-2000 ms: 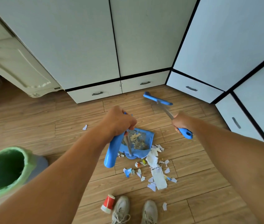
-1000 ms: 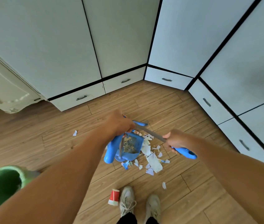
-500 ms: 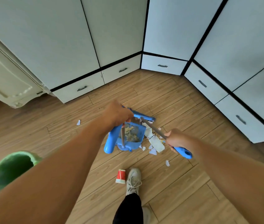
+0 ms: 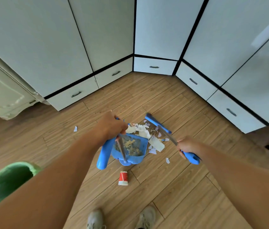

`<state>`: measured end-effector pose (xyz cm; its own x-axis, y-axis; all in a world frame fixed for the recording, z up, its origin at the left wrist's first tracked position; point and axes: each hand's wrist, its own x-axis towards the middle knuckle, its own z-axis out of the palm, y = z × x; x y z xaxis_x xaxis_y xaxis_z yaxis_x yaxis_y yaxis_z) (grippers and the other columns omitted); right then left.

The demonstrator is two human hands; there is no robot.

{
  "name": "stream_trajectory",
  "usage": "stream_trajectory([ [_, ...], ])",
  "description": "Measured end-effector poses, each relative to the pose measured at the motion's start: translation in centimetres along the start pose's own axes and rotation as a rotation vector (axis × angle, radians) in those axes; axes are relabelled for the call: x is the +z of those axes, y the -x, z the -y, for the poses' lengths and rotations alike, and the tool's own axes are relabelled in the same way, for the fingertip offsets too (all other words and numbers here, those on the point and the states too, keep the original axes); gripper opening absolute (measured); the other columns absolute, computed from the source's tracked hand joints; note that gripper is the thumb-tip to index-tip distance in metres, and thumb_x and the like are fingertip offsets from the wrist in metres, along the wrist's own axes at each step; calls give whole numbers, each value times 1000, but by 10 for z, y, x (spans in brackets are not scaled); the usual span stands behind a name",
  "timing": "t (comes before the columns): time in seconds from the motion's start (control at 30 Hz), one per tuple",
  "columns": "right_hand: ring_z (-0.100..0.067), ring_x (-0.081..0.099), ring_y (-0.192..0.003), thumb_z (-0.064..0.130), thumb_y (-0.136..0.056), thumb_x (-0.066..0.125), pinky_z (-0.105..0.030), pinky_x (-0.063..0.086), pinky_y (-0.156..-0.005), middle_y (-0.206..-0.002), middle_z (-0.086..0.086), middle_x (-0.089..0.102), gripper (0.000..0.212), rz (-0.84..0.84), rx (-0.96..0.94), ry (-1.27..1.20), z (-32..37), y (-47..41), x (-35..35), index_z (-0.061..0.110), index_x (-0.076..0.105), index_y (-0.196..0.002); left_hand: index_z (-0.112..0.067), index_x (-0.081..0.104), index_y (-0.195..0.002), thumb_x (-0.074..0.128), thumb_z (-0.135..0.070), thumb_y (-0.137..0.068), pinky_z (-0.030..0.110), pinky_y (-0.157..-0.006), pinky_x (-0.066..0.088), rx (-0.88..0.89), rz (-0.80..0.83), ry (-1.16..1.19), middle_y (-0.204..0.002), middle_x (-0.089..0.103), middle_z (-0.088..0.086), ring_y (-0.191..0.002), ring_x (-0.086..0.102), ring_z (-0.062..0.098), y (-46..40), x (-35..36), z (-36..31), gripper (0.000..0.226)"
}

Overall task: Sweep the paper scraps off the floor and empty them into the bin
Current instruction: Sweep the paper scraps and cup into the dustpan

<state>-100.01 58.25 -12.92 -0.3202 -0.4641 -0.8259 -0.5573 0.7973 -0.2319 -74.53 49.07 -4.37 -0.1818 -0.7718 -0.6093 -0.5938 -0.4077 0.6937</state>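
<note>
Now | dustpan (image 4: 128,148): dirty debris inside | bin (image 4: 9,181): green-lined

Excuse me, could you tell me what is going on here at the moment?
A person is sweeping paper scraps on a wooden floor. The left hand grips the handle of a blue dustpan, which already holds some debris; the right hand grips a blue broom whose head sits just beyond the pile. Most scraps lie at the pan's mouth. A green-lined bin waits to the left, and a red cup lies nearby.
</note>
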Motion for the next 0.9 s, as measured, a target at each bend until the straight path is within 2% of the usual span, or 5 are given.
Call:
stream_trajectory([
  [0.2, -15, 47, -37, -1, -81, 42, -25, 44, -61, -29, 0, 49, 18, 90, 14, 66, 23, 32, 43, 5, 58, -77, -4, 51, -82, 56, 4, -76, 19, -41, 42, 17, 63, -43, -62, 63, 12, -43, 48, 20, 7, -22, 12, 11],
  [0.43, -2, 47, -26, 2, -86, 50, -22, 42, -48, -60, -4, 52, 23, -110, 45, -121, 25, 62, 77, 13, 51, -65, -6, 53, -82, 61, 3, -67, 26, -51, 46, 88, 150, -186, -58, 57, 10, -45, 50, 18, 18, -61, 25, 19],
  [0.53, -17, 47, -34, -3, -83, 45, -22, 43, -48, -46, -9, 51, 27, -135, 122, -174, 27, 66, 91, 4, 51, -57, -6, 55, -82, 58, 5, -68, 23, -49, 44, 117, 176, -224, -63, 54, 13, -46, 48, 18, 20, -78, 35, 18],
  [0.67, -16, 46, -38, 0, -86, 42, -22, 40, -46, -30, -3, 48, 47, -131, 207, -236, 28, 69, 113, 5, 46, -39, -6, 54, -76, 58, 6, -69, 24, -52, 45, 120, 193, -267, -65, 58, 13, -49, 51, 18, 20, -103, 51, 15],
  [0.9, -12, 48, -34, 2, -88, 40, -21, 41, -45, -31, -1, 50, 43, 13, 214, -277, 42, 90, 153, 4, 48, -46, -3, 54, -82, 62, 5, -65, 32, -60, 51, 117, 179, -322, -64, 58, 13, -53, 54, 22, 19, -124, 76, 20],
])
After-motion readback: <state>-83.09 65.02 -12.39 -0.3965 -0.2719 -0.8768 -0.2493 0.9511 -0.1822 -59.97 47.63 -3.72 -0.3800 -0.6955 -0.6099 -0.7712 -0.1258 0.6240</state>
